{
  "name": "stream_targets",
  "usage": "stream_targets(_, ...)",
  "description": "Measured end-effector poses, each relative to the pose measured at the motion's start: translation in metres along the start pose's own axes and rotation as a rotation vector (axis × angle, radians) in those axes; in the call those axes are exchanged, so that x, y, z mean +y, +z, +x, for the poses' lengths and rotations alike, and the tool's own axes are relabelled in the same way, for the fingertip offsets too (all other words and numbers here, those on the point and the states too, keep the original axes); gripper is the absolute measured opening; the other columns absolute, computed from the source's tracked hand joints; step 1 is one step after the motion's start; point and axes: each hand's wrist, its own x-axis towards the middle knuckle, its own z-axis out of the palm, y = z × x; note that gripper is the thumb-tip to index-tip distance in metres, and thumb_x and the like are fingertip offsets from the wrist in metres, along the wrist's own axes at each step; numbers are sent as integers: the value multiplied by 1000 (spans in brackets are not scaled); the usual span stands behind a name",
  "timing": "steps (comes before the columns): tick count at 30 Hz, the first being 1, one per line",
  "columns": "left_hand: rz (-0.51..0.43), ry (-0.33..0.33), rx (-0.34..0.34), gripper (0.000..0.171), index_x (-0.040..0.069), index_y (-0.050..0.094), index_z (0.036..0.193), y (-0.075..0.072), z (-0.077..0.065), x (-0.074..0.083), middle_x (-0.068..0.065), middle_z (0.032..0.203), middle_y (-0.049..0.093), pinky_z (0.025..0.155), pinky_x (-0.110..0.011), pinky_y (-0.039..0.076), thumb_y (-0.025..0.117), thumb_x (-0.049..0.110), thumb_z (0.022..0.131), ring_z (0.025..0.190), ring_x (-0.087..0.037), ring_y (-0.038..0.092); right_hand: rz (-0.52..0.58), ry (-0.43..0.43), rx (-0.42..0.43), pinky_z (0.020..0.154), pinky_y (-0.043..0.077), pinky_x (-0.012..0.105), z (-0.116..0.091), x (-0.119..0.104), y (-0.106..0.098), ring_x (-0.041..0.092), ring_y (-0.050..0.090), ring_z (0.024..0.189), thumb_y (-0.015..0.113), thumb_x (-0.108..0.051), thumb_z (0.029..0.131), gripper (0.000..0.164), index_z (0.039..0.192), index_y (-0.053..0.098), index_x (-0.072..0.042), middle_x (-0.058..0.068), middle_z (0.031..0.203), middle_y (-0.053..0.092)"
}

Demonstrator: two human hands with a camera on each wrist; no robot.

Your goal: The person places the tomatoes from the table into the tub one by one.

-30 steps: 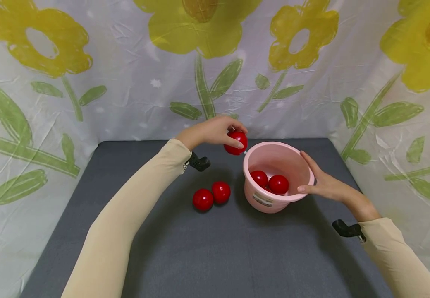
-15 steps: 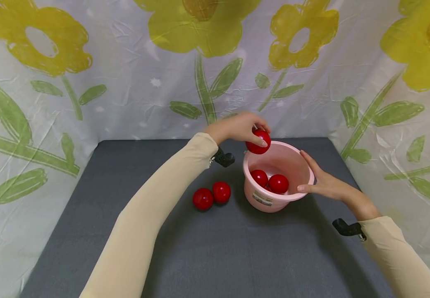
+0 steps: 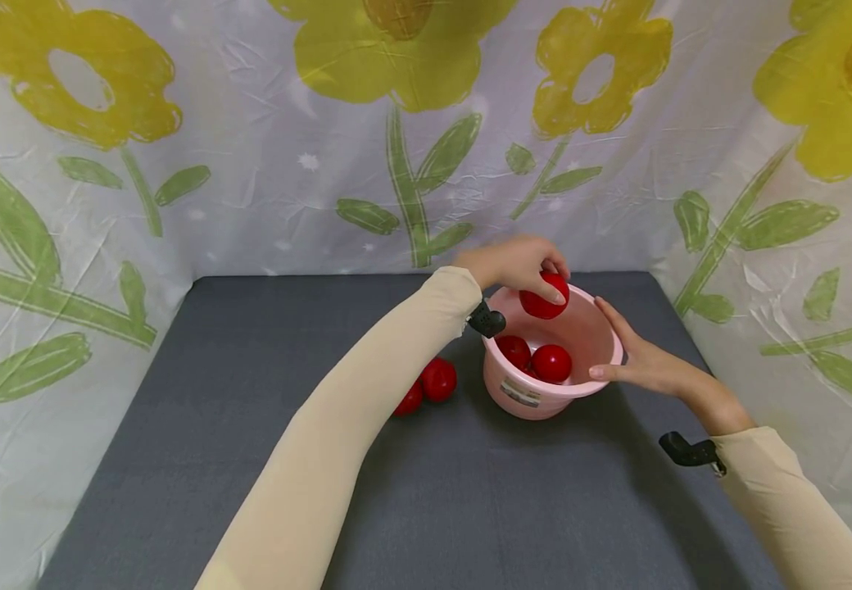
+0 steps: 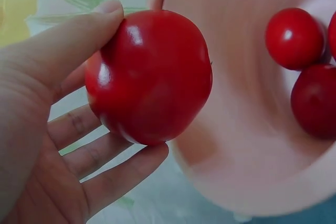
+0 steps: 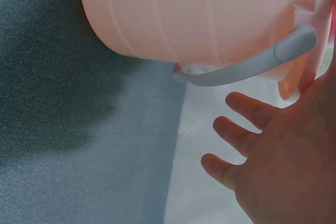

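In the head view my left hand point(image 3: 518, 262) holds a red tomato point(image 3: 546, 297) over the back part of a pink bucket point(image 3: 503, 401). The left wrist view shows the thumb on one side of this tomato point(image 4: 152, 77) and fingertips point(image 4: 157, 153) under the other. Inside the bucket lie more red tomatoes point(image 3: 551, 364), three of them showing in the left wrist view. My right hand point(image 3: 643, 365) holds the bucket's right rim, thumb over the edge. In the right wrist view its other fingers point(image 5: 236, 135) stretch out straight, below the grey handle point(image 5: 236, 72).
Two more tomatoes point(image 3: 438, 380) rest on the dark grey table point(image 3: 544, 500) left of the bucket, one partly hidden by the left sleeve point(image 3: 337, 434). A flower-print curtain point(image 3: 271, 188) hangs behind the table and at both sides.
My left hand has carried its tomato rightward from beside the bucket to over its opening, dipping lower in the last half second. The right hand and bucket have stayed put.
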Motion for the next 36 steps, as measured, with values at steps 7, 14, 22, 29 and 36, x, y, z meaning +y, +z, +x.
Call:
stream_targets(7,2,-18,-21,43,12,64,130,8,6,7,-6,128,64,91,-22,56,71,26,90,117,-17,58,5,-12,-4,107,32,73,-1,0,-2,47,13,145,69,-34,86,112,158,-15,-22,21,164,3)
stream_targets(14,-22,-37,-36,41,13,64,129,15,9,10,-5,127,64,90,-22,56,71,24,90,114,-16,59,1,-17,-2,106,35,71,0,0,-2,47,13,146,69,-36,86,111,158,-14,-22,21,164,3)
stream_targets(22,0,-16,-36,38,11,65,128,17,11,11,-6,128,65,94,-23,55,68,25,92,116,-17,60,7,-3,-4,108,28,74,-1,-2,-1,48,11,147,69,-33,86,111,158,-15,-24,20,165,1)
stream_targets(29,1,1,-3,34,12,67,125,16,13,6,-4,123,68,97,-23,52,67,25,94,113,-14,61,7,6,-3,108,23,77,-1,-2,-2,48,9,148,69,-33,86,111,158,-16,-27,18,166,-2)
stream_targets(36,-2,46,22,32,9,68,122,12,13,-3,-7,120,69,96,-24,51,66,24,94,112,-17,63,12,1,9,108,22,78,-1,2,-1,47,9,148,70,-32,86,111,158,-15,-27,18,166,-2)
